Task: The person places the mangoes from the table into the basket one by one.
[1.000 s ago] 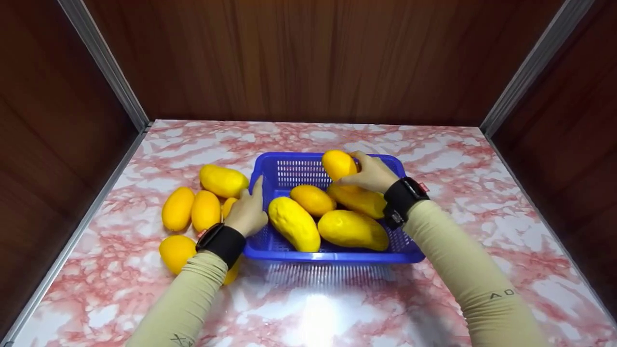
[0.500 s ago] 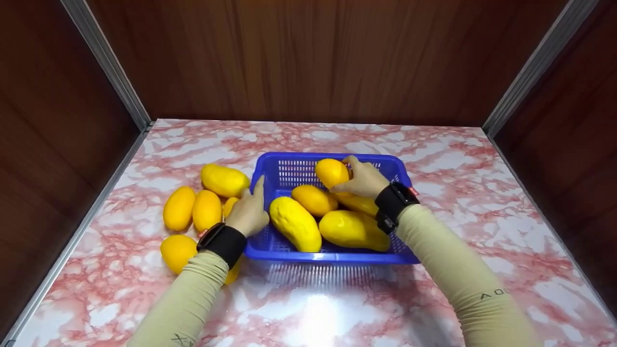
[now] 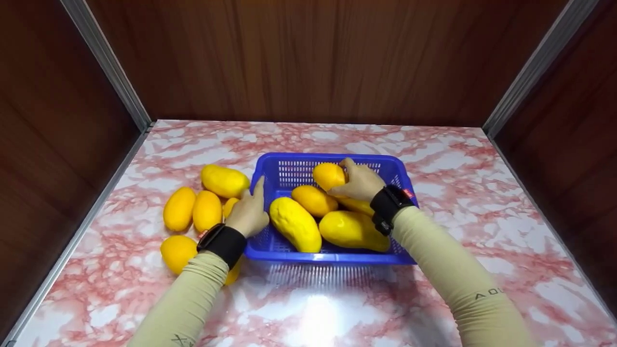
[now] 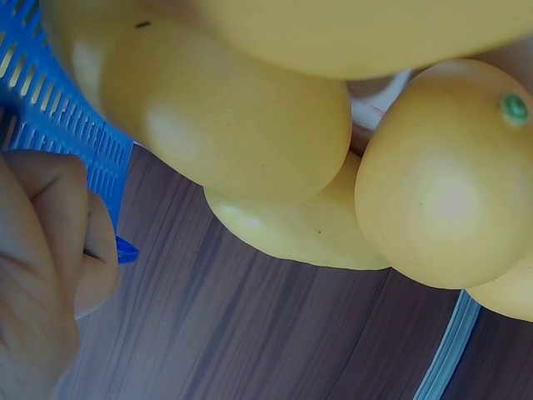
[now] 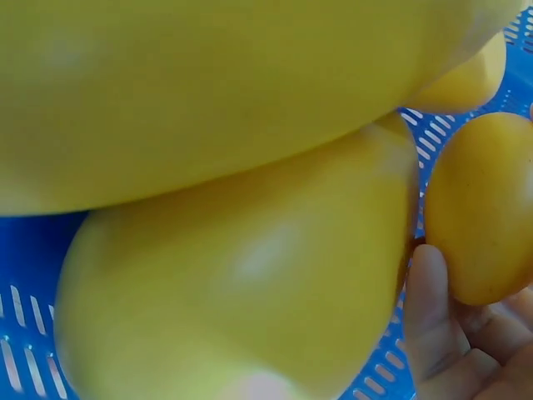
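In the head view my right hand [image 3: 362, 182] grips a small orange-yellow mango [image 3: 328, 176] low inside the back of the blue plastic basket [image 3: 332, 257]. The right wrist view shows the thumb and fingers round that mango [image 5: 485, 208]. My left hand [image 3: 246, 213] holds the basket's left rim, its fingers curled at the edge in the left wrist view. Inside the basket lie another small mango [image 3: 314, 200], a long bumpy yellow mango [image 3: 295, 224], a smooth large one [image 3: 353, 230] and a further large one [image 3: 356, 204], partly hidden by my right hand.
Left of the basket several mangoes lie on the marbled table [image 3: 482, 202], among them a large yellow one [image 3: 224, 180] and small orange ones [image 3: 179, 208]. My left forearm partly covers some. Brown wood-grain panels [image 3: 308, 62] enclose the table at the back and sides.
My right hand has carried the small mango left and down into the back of the basket. The left hand has stayed at the rim.
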### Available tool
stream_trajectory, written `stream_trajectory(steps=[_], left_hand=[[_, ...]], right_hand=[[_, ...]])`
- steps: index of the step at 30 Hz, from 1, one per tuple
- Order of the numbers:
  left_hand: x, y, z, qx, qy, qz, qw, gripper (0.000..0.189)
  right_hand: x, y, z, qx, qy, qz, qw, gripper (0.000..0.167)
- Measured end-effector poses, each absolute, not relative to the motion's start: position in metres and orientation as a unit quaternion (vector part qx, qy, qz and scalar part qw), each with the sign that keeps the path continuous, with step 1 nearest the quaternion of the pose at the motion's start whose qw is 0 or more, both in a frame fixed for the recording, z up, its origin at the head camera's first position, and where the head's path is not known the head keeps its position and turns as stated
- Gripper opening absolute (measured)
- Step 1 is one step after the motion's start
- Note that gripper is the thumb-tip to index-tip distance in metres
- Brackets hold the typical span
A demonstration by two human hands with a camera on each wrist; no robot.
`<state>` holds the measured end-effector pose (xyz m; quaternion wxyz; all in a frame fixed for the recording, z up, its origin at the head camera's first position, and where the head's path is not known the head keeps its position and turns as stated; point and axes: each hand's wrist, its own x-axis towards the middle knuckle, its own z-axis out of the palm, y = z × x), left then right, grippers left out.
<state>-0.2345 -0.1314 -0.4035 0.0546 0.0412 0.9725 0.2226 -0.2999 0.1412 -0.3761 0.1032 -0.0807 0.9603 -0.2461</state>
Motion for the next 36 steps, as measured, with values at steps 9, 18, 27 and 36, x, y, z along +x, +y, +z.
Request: stream_trajectory(steps=[9, 18, 27, 36], left_hand=[[-0.234, -0.131, -0.403, 0.041, 0.973, 0.222, 0.052, 0.088], [-0.236, -0.131, -0.403, 0.039, 0.973, 0.222, 0.056, 0.088], [-0.236, -0.132, -0.404, 0.038, 0.974, 0.217, 0.052, 0.087], [-0.236, -0.131, -0.404, 0.036, 0.974, 0.216, 0.057, 0.087]], right_hand=[[-0.297, 0.140, -0.378, -0.094, 0.961, -0.246, 0.090, 0.077], [-0.297, 0.146, -0.375, -0.102, 0.964, -0.237, 0.061, 0.074], [-0.301, 0.160, -0.370, -0.066, 0.963, -0.250, 0.072, 0.077], [-0.304, 0.176, -0.359, -0.066, 0.966, -0.243, 0.056, 0.074]])
